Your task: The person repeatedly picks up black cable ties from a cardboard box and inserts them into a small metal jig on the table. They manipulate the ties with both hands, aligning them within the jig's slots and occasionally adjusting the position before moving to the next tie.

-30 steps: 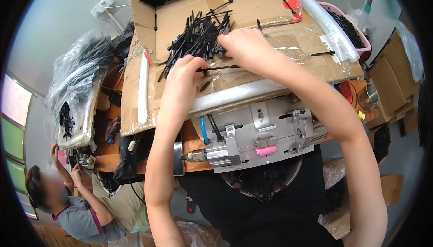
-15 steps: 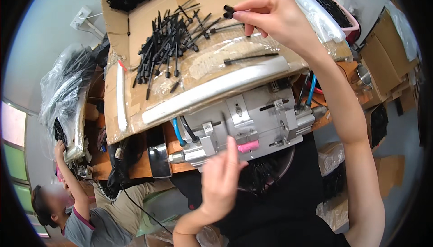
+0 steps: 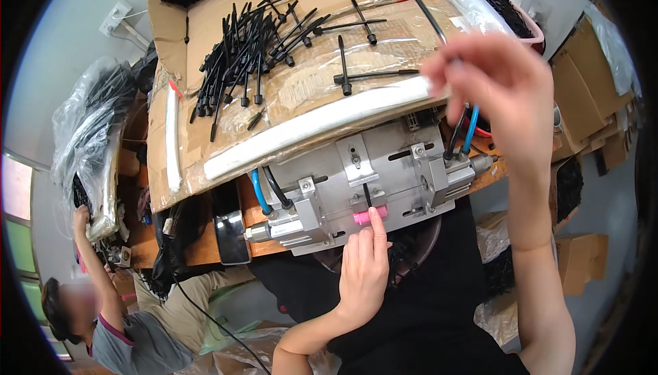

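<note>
A thin black plastic rod (image 3: 367, 192) lies in the middle of a metal fixture (image 3: 404, 203), across a pink block (image 3: 361, 218). My left hand (image 3: 363, 265) reaches it from the near side. Its index finger stretches along the rod's near end at the block, and the other fingers curl underneath, hiding the rest of the rod. My right hand (image 3: 500, 80) is raised over the right edge of the cardboard tray (image 3: 305, 90), its fingers bent and smeared by motion. Something dark shows between them, but its shape is unclear. A long black strip (image 3: 421, 8) runs down to these fingers; whether they hold it is unclear.
Black rods with small heads (image 3: 247, 59) lie heaped on the tray, several scattered rightward. Blue hoses (image 3: 259, 193) and black hoses join the fixture. A pink basket (image 3: 534, 22) stands far right. At left, another person (image 3: 123, 334) reaches toward a plastic-wrapped bundle (image 3: 96, 121).
My left hand has moved forward and right, bringing the rod onto the pink block. My right hand has moved right and nearer; two small black cylinders showed in it before.
</note>
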{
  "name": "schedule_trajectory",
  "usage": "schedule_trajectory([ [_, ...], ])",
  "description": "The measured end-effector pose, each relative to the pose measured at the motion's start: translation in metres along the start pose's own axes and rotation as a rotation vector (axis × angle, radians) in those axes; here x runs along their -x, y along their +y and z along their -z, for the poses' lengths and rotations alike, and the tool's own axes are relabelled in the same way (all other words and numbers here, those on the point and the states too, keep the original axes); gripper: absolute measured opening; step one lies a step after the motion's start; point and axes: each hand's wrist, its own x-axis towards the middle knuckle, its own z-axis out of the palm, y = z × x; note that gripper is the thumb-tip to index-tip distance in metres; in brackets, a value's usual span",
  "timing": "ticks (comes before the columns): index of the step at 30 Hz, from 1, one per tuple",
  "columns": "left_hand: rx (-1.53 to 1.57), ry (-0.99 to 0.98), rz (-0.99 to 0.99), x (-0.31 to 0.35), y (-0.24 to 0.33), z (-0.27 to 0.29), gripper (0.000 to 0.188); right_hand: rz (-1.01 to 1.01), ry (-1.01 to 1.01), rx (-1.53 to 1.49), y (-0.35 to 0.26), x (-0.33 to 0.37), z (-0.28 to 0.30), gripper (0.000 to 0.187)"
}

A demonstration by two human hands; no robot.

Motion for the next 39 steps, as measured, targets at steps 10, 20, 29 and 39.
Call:
schedule_trajectory([
  [10, 0.143, 0.338, -0.223, -0.148, -0.047, 0.079, 0.036, 0.060, -0.218, 0.578, 0.045, 0.186, -0.055, 0.059],
  [20, 0.221, 0.225, -0.290, -0.185, -0.070, 0.096, 0.013, 0.057, -0.300, 0.670, 0.049, 0.184, -0.069, 0.052],
  [29, 0.118, 0.282, -0.096, -0.121, -0.096, 0.108, 0.015, 0.486, -0.184, 1.112, 0.061, -0.025, -0.047, 0.018],
  [39, 0.128, 0.221, -0.066, -0.010, -0.030, 0.053, 0.075, 0.520, -0.322, 1.054, 0.060, -0.105, -0.037, 0.012],
])
